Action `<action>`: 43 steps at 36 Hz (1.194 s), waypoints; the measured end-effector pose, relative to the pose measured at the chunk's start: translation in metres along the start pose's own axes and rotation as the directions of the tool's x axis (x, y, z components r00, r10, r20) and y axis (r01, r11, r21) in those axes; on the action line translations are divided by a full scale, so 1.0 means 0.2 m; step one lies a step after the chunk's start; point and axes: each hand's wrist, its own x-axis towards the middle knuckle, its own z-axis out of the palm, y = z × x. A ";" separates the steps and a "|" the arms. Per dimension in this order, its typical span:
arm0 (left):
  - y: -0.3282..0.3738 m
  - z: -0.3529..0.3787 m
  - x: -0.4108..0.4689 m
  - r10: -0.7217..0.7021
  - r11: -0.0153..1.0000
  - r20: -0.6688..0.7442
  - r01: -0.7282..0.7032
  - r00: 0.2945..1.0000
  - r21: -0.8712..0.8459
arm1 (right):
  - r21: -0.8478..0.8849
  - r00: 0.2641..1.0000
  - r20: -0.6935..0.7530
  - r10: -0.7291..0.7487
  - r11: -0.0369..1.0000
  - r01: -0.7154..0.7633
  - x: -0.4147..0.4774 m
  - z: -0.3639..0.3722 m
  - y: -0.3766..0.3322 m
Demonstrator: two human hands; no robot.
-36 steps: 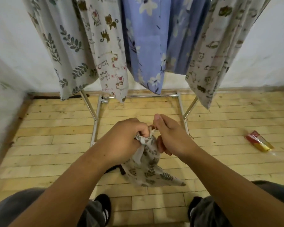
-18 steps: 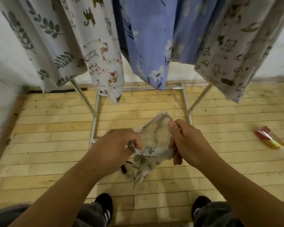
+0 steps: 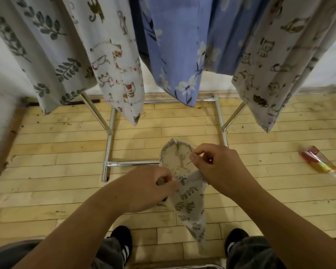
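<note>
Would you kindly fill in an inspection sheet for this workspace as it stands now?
Surface: wooden floor, scuffed, with dark specks.
Job's things: leaf-print cloth, held above the floor, its lower end hanging free.
Clutter: red-and-yellow wrapper lying on the floor to the right.
Hands: left hand pinches the cloth near its middle; right hand pinches its upper part.
Cables: nothing seen.
Surroundings: metal rack standing on the floor, printed fabrics hanging from it, white wall behind.
</note>
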 end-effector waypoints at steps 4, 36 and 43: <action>0.01 -0.01 0.01 -0.079 0.996 -0.059 0.077 0.995 -0.032 | -0.021 0.999 0.029 -0.017 1.000 0.018 0.00 0.00 0.01; 0.04 -0.03 0.01 0.228 0.967 -0.180 -0.202 0.957 0.155 | -0.121 0.978 0.099 0.183 0.978 -0.171 0.02 0.03 0.13; 0.05 -0.03 -0.01 0.325 0.946 -0.268 -0.310 0.907 0.097 | -0.233 0.959 0.169 0.228 0.955 -0.186 0.02 0.03 0.17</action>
